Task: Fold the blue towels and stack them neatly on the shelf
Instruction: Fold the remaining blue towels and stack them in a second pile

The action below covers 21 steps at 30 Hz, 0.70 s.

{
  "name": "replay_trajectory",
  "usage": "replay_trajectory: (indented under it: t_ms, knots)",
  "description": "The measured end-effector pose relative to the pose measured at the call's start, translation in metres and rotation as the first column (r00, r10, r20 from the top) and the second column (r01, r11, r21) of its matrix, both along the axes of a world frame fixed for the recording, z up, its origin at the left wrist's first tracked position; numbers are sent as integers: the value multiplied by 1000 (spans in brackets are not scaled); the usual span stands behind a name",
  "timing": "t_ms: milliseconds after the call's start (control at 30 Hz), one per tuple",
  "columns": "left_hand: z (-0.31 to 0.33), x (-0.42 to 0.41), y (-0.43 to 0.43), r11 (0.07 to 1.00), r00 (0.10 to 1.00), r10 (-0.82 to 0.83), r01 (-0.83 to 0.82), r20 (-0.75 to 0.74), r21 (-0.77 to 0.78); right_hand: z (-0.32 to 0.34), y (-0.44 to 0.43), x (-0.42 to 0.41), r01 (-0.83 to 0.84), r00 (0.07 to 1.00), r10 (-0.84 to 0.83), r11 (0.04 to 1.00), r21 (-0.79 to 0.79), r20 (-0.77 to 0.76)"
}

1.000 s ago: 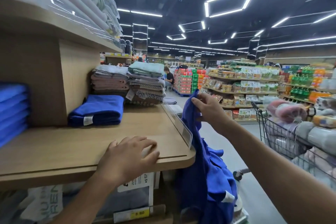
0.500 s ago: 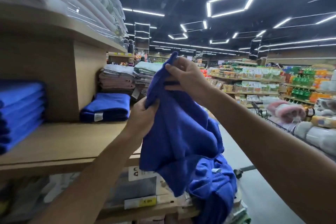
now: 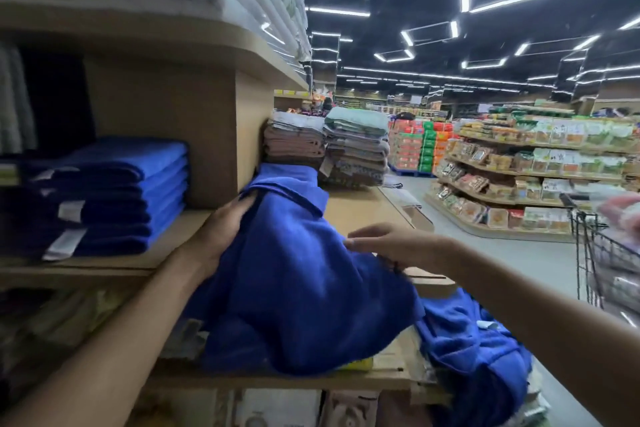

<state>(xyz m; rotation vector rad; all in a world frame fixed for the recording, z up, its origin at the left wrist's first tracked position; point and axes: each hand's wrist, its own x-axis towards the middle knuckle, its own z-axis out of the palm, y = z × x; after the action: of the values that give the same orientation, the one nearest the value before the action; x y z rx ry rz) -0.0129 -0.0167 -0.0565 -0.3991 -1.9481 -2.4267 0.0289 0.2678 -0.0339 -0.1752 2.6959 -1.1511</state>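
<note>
Right, head view, the only one going: the blue towel (image 3: 294,274) lies in a loose hump across the front of the wooden shelf (image 3: 353,208), dead centre, its lower part spilling over the shelf lip towards six o'clock. Left hand (image 3: 221,236) is at the towel's nine o'clock edge, fingers (image 3: 244,206) curled into a fold of cloth and holding it. Right hand (image 3: 394,244) reaches in from three o'clock, fingers (image 3: 360,240) straight and close together, holding nothing. It's blurred, so whether it is touching or just above the towel I cannot tell. The folded blue stack (image 3: 114,198) sits at nine o'clock, beyond an upright divider panel (image 3: 166,135). More loose blue towels (image 3: 478,350) are heaped at five o'clock, below the shelf. A shopping trolley (image 3: 602,253) stands at three o'clock.

Risks, as I judge them: so much cloth hangs off the lip that its weight could drag the whole towel down onto the heap if the left hand lets go. And that bunched surface could trap creases in the fold, giving a lumpy towel that makes the stack lean.
</note>
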Motion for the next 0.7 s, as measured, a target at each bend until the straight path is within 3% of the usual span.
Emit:
replay_trajectory:
  t_ms: [67,100,167,300,367,433,533,633,700]
  knots:
    - [1,4,-4,992,991,-101,93,93,80,3,-8,0,-52,985,92,963,-264,143]
    - [2,5,-5,984,982,-149,135,120,113,3,-12,1,-80,972,142,950,-303,187]
    - [1,5,-8,977,975,-181,163,127,139,0,-23,2,-135,953,201,951,-280,225]
    - [-5,-3,-11,992,987,-64,47,147,115,24,-27,-6,-241,940,264,962,-127,214]
    - [-5,-10,-10,988,997,-26,14,74,151,59,-13,-21,-182,976,186,982,-43,115]
    - [-4,-17,-10,989,993,118,-117,3,94,92,-3,-41,-13,995,20,998,68,-98]
    - [-9,-21,-7,989,990,139,-139,2,44,107,2,-68,239,888,-151,958,157,-435]
    - [-15,-22,-5,997,997,83,-83,9,6,86,-13,-63,276,818,35,852,445,-574]
    - [-16,-23,-4,998,998,64,-64,-2,-9,59,-31,-46,166,798,108,906,389,-593]
